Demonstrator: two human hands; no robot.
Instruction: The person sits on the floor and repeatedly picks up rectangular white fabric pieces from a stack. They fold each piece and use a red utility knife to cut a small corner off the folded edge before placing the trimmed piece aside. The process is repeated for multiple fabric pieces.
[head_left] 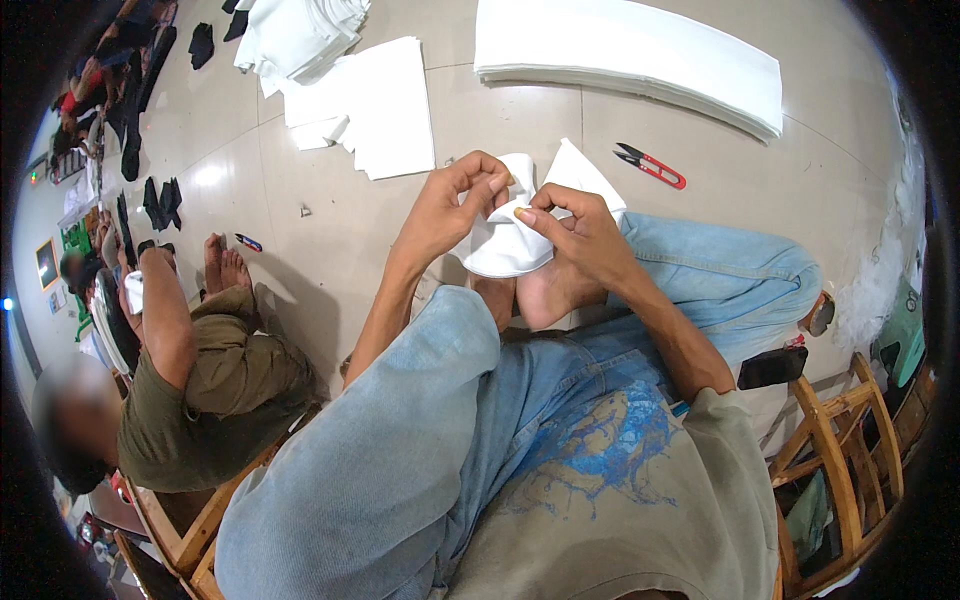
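A white piece of cloth [508, 246] hangs between my hands, above my bare feet. My left hand [458, 200] is closed, pinching the cloth's upper part between thumb and fingers. From the other side my right hand [580, 235] pinches a fold of it, thumb and forefinger together. A pointed white flap [583, 175] spreads behind my right hand; whether it belongs to the same piece I cannot tell. On the tiled floor beyond my right hand lies a pair of red-handled thread snips [655, 168], blades toward the left.
A long stack of white cloth [630, 60] lies on the floor ahead. More white cloth [390, 110] is piled at the far left. A co-worker [200, 390] sits at my left, near blue snips [249, 242]. At right are a black phone [772, 368] and a wooden stool [845, 460].
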